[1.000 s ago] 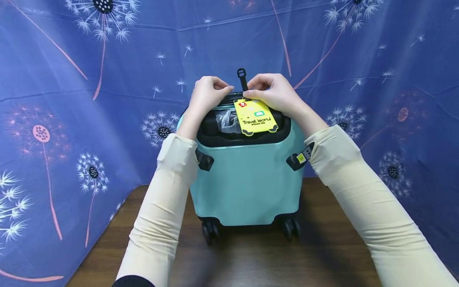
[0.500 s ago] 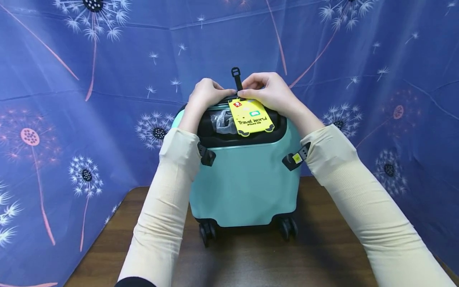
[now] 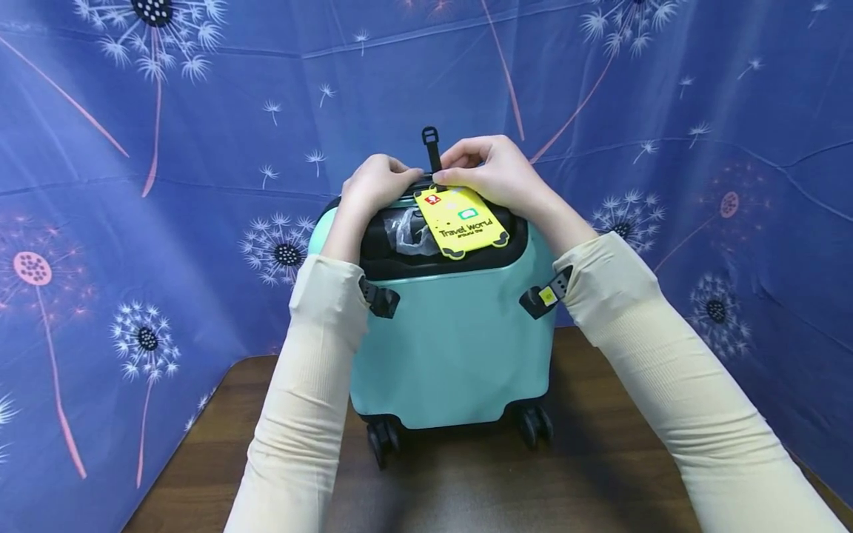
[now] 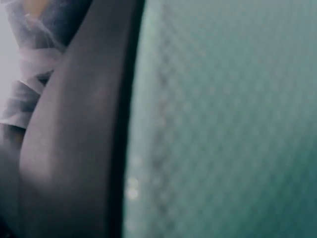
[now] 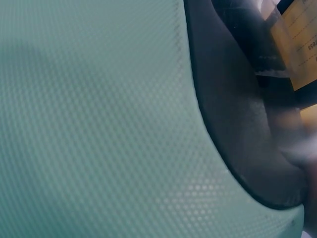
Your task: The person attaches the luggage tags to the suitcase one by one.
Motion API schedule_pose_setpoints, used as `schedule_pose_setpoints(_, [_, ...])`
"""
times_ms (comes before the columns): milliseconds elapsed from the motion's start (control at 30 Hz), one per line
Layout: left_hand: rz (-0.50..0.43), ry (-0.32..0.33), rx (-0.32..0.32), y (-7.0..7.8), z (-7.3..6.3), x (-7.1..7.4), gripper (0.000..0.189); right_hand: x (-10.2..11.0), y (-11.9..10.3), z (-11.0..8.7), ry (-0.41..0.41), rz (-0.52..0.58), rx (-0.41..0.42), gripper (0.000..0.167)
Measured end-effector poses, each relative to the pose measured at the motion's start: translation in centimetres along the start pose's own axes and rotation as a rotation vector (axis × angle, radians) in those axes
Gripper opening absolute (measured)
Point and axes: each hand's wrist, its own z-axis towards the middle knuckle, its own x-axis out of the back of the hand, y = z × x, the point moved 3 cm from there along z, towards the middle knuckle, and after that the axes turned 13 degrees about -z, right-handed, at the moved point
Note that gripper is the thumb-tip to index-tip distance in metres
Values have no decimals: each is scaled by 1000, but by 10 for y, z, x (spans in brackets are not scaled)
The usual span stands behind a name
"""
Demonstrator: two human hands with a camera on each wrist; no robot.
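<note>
The teal suitcase (image 3: 453, 348) stands upright on the table (image 3: 466, 488) at the center of the frame, its yellow luggage tag (image 3: 460, 220) lying over the black top panel (image 3: 406, 266) at upper center. The right hand (image 3: 496, 176) pinches the black strap (image 3: 432, 154), buckle end upward; the left hand (image 3: 376, 181) is just beside it at the suitcase's top edge, and whether it grips anything cannot be determined.

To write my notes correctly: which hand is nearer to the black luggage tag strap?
Right. The right hand pinches the black luggage tag strap; the left hand is just left of it, at the teal suitcase's top.
</note>
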Motion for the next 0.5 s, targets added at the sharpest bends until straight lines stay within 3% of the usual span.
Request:
schedule_pose_setpoints(300, [-139,88,-42,-2,-2,0,33,1,-1,0,2,-24,1,22])
schedule_pose_setpoints(500, [-225,97,-43,-4,-3,1,27,0,0,1,-34,-2,11,24])
